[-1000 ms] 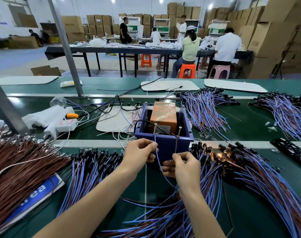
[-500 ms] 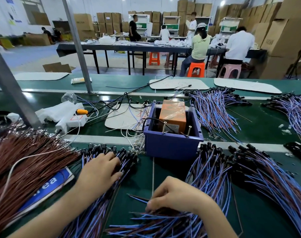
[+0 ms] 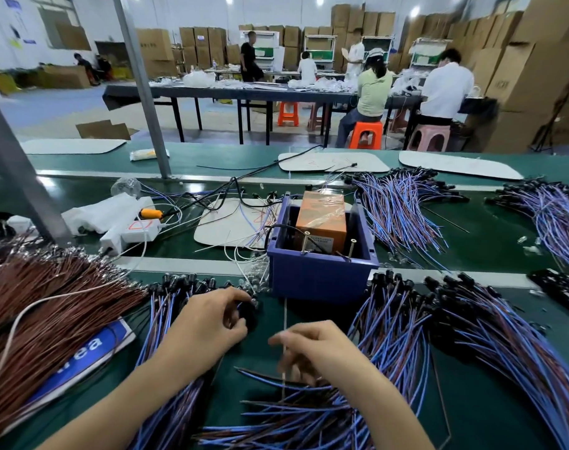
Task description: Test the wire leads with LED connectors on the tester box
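Observation:
The tester box [image 3: 322,280] is a blue bin holding an orange unit [image 3: 322,219], with two upright metal pins [image 3: 306,241] at its near rim. Blue-and-brown wire leads with black LED connectors lie in piles left [image 3: 166,319], near centre [image 3: 292,417] and right [image 3: 471,336] of it. My left hand [image 3: 208,326] has its fingers curled and pinches a black connector [image 3: 248,311] at the left pile's right end. My right hand [image 3: 312,352], blurred by motion, curls its fingers down onto the lead's bare wire ends [image 3: 292,380]. Both hands are below the box and clear of it.
A thick bundle of brown wires [image 3: 33,303] fills the left. A white power strip [image 3: 137,228] and loose cables lie behind it. More lead bundles [image 3: 403,206] lie behind the box, a slanted metal post [image 3: 20,167] stands left, and a black strip [image 3: 559,287] lies right.
One second ago both hands held a lead against the tester pins. They dropped to the piles; now the left hand has moved right onto a connector and the right hand works at wire ends.

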The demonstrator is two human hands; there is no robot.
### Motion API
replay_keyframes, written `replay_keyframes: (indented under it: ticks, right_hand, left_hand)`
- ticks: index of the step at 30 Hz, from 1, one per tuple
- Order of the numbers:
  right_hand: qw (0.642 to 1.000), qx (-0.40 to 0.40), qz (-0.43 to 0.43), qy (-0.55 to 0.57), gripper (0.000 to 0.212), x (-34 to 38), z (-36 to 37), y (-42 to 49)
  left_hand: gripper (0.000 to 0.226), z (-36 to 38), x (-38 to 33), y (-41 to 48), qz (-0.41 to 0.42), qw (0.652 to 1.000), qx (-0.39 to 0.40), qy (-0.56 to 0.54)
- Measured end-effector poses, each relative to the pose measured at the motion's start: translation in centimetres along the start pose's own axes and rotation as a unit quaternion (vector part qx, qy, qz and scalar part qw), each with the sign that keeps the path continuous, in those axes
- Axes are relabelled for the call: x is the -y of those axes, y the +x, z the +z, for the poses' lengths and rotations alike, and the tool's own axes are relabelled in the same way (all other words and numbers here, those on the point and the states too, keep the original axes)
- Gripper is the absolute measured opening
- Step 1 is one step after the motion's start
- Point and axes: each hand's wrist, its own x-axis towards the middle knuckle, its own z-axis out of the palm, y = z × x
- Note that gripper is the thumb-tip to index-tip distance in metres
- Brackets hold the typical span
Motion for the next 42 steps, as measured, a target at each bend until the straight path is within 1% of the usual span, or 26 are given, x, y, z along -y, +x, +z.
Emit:
replay_keyframes:
  ticks: [2,4,5,7,9,11,12,14,16,17,19,20,21,23,25,27,29,32,35,36,37,38,39,40,41,42]
  right_hand:
    - [0.99,0.029,0.038,0.134,0.032,0.6,0.9,0.2]
    - [0.967,0.077,0.06,0.236,0.037,1.4,2.1,0.3]
    - [0.955,0.08,0.062,0.278,0.036,1.6,2.5,0.4]
    - [0.932,0.044,0.041,0.358,0.031,1.8,2.5,0.4]
    - [0.909,0.027,0.008,0.417,0.02,2.2,1.5,-0.1]
    - [0.896,0.029,0.006,0.444,0.023,2.6,0.1,-1.1]
    - [0.9,0.021,-0.004,0.436,0.025,2.7,-0.5,-1.7]
    - [0.935,-0.003,-0.06,0.349,0.027,2.9,-1.2,-2.9]
    - [0.964,-0.028,-0.143,0.22,0.02,3.1,-1.0,-3.8]
    - [0.967,-0.046,-0.18,0.174,0.015,3.1,-0.8,-4.2]
    - [0.957,-0.084,-0.226,0.164,0.01,3.3,-0.4,-4.7]
    - [0.948,-0.106,-0.237,0.181,0.013,3.4,-0.3,-4.9]
    - [0.939,-0.132,-0.246,0.2,0.016,3.6,-0.4,-4.9]
    - [0.918,-0.195,-0.256,0.231,0.017,3.6,-1.0,-4.9]
    - [0.895,-0.253,-0.243,0.274,0.016,3.1,-2.5,-4.7]
    - [0.875,-0.297,-0.221,0.312,0.018,2.3,-4.6,-4.4]
    - [0.871,-0.326,-0.184,0.317,0.022,1.5,-6.6,-4.1]
    - [0.892,-0.349,-0.123,0.261,0.024,-0.3,-8.9,-3.0]
    - [0.914,-0.351,-0.05,0.198,0.028,-1.7,-10.0,-2.3]
    - [0.924,-0.351,-0.016,0.15,0.033,-2.0,-10.0,-2.1]
    - [0.934,-0.35,0.028,0.061,0.04,-2.1,-9.9,-2.0]
    - [0.929,-0.358,0.07,-0.061,0.049,-2.2,-9.8,-2.0]
    - [0.901,-0.381,0.093,-0.186,0.055,-2.1,-9.6,-2.0]
    - [0.861,-0.422,0.08,-0.271,0.057,-1.7,-9.2,-2.1]
    - [0.827,-0.466,0.024,-0.312,0.054,-1.1,-8.6,-2.3]
    - [0.82,-0.476,-0.057,-0.313,0.047,-0.4,-7.6,-2.5]
  left_hand:
    - [0.026,-0.5,-1.4,-0.3,0.08,0.995,-0.033,-0.038]
    - [0.026,-1.1,-3.2,-0.6,0.145,0.986,-0.05,-0.064]
    - [0.026,-1.4,-4.0,-0.8,0.178,0.98,-0.043,-0.08]
    - [0.027,-1.6,-5.5,-1.4,0.26,0.96,-0.01,-0.1]
    - [0.026,-1.5,-6.5,-2.2,0.335,0.936,0.025,-0.101]
    - [0.021,-1.4,-7.0,-3.0,0.372,0.921,0.027,-0.116]
    - [0.02,-1.5,-7.2,-3.3,0.378,0.916,0.019,-0.135]
    - [0.018,-1.8,-7.6,-3.6,0.375,0.907,-0.008,-0.191]
    - [0.02,-1.9,-8.1,-3.5,0.363,0.901,-0.042,-0.233]
    - [0.025,-1.7,-8.4,-3.3,0.348,0.907,-0.068,-0.228]
    - [0.044,-1.0,-8.7,-2.6,0.281,0.936,-0.101,-0.188]
    - [0.051,-0.5,-8.6,-2.4,0.23,0.951,-0.078,-0.193]
    - [0.052,0.0,-8.6,-2.2,0.171,0.957,-0.027,-0.233]
    - [0.036,0.9,-8.0,-2.0,0.075,0.942,0.081,-0.317]
    - [0.026,1.5,-7.0,-2.3,0.039,0.945,0.11,-0.307]
    - [0.024,1.3,-5.8,-2.6,0.033,0.952,0.122,-0.277]
    - [0.021,0.5,-5.0,-2.8,0.029,0.959,0.15,-0.237]
    - [0.016,-0.8,-3.5,-3.0,0.018,0.962,0.202,-0.182]
    - [0.014,-1.6,-2.1,-3.4,0.012,0.965,0.218,-0.147]
    - [0.014,-1.9,-1.9,-3.4,0.007,0.966,0.213,-0.149]
    - [0.015,-2.0,-1.7,-3.3,0.003,0.968,0.201,-0.153]
    - [0.016,-2.1,-1.8,-3.2,0.002,0.97,0.188,-0.153]
    - [0.016,-2.3,-1.8,-3.0,0.003,0.973,0.177,-0.15]
    - [0.016,-2.3,-2.1,-2.8,0.01,0.975,0.173,-0.142]
    - [0.015,-2.3,-2.4,-2.4,0.023,0.976,0.173,-0.127]
    - [0.014,-2.2,-2.7,-2.0,0.04,0.978,0.174,-0.108]
